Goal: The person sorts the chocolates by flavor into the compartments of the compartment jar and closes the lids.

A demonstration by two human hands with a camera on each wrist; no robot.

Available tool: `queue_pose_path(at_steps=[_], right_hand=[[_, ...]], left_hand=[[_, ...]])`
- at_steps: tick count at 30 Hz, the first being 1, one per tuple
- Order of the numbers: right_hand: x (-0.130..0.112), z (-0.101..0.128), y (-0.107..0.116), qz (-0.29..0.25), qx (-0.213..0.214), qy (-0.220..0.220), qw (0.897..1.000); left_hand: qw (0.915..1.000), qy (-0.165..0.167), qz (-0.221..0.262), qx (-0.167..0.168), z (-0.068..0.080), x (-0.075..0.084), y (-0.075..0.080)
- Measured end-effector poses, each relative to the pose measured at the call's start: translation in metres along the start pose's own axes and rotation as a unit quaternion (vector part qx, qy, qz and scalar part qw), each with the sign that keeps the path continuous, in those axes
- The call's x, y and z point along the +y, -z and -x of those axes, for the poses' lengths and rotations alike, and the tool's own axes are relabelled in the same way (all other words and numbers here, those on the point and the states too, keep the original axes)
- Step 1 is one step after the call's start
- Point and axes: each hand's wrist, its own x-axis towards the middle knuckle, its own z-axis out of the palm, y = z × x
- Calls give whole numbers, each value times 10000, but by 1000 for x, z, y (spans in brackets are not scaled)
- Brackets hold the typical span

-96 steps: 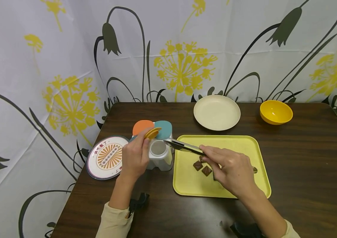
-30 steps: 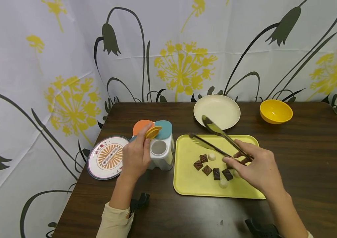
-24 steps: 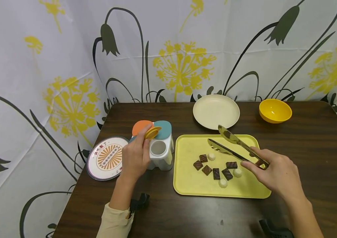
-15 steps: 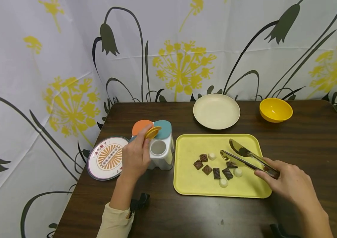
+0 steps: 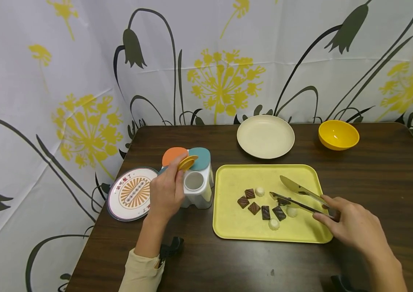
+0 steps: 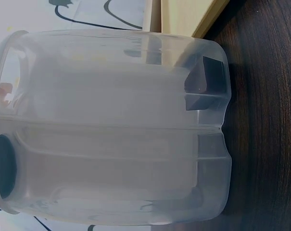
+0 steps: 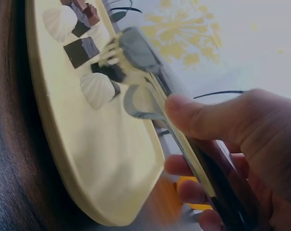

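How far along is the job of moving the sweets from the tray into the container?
Done: nothing visible inside the open cup of the white container. In hand: the left hand holds the yellow lid up; the right hand grips tongs at a chocolate. Left: five brown and three white sweets lie on the yellow tray.

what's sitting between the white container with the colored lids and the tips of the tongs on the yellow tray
In the head view, two brown chocolates and one white candy lie on the yellow tray between the white container and the tongs.
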Motion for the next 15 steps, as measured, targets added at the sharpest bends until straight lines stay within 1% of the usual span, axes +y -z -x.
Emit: queue_pose_path(at_steps=[4, 6, 10, 13, 15], right_hand=[[-1, -2, -2, 133, 170, 11, 9998], [0, -2, -2, 123, 118, -43, 9998], [6, -4, -2, -63, -285, -110, 9995], [10, -3, 1, -248, -635, -102, 9976], [13, -3, 4, -340, -786, -91, 9963]], left_hand=[[10000, 19, 13, -5, 1, 0, 0], [10000, 17, 23, -16, 1, 0, 0], [10000, -5, 20, -6, 1, 0, 0], [10000, -19, 14, 9, 1, 0, 0], [10000, -9, 10, 14, 1, 0, 0]])
